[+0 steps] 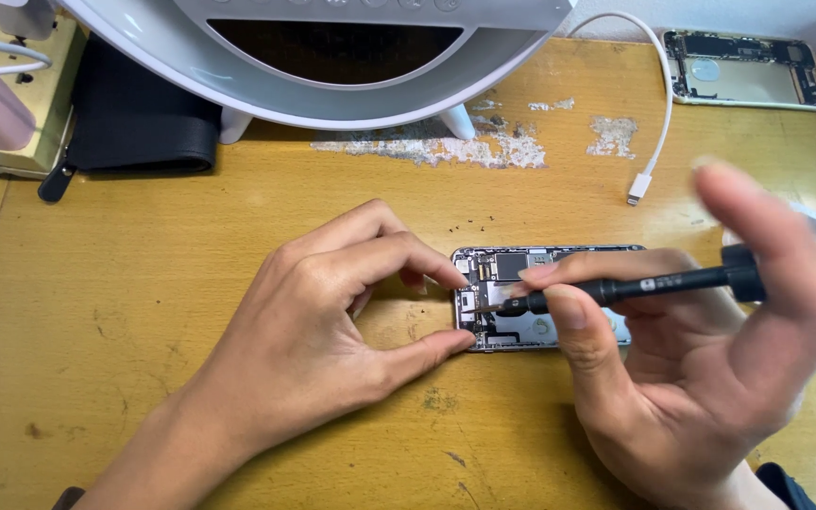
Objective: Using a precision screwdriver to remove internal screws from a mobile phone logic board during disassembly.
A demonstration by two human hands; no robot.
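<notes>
My left hand pinches the open phone's left end, thumb near, finger far. My right hand has its grip closed on a screwdriver, tip inside the phone. It lies mid-counter.

Single head view, close, looking steeply down at wooden desk

two hands, left and right; two opened phones; one screwdriver; one white cable; one black pouch
</notes>
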